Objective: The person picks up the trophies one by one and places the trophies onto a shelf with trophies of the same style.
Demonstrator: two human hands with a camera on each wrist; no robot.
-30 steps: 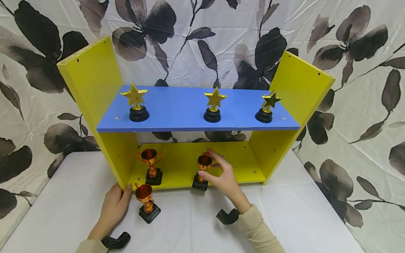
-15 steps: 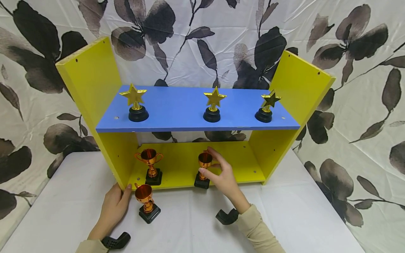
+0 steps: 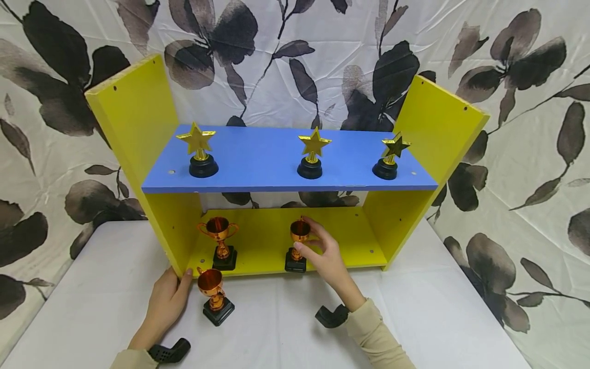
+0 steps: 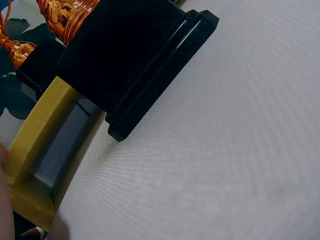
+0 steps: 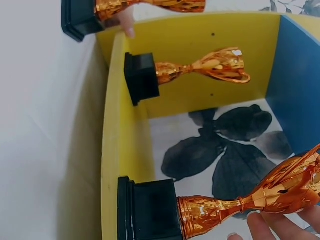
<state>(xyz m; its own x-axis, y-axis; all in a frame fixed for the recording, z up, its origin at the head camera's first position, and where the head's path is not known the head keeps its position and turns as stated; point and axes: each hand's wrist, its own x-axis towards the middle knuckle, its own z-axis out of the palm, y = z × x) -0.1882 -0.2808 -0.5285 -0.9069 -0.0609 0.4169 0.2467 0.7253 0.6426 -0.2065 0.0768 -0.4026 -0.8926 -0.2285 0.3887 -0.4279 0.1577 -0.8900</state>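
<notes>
My right hand (image 3: 329, 256) pinches a small bronze trophy cup (image 3: 300, 231) with a black square base, upright at the front of the lower yellow board. Its fingertips (image 5: 280, 225) touch the cup's bowl in the right wrist view. Its base is over the board's front edge. A matching trophy cup (image 3: 218, 229) stands on the board's left part. Another trophy cup (image 3: 210, 285) is on the white table in front. My left hand (image 3: 167, 302) grips the lower front corner of the yellow-and-blue shelf (image 3: 288, 188) at the left side panel, thumb toward the inside.
Three gold star trophies stand on the blue upper board: one at left (image 3: 199, 146), one near the middle (image 3: 312, 149), one at right (image 3: 391, 154). The yellow right side panel (image 3: 424, 138) rises beyond. A floral cloth (image 3: 507, 205) hangs behind the white table (image 3: 276, 328).
My right hand has moved the trophy cup slightly back and to the right, bringing its base from the front edge onto the lower board. My left hand has stayed at the shelf corner.
</notes>
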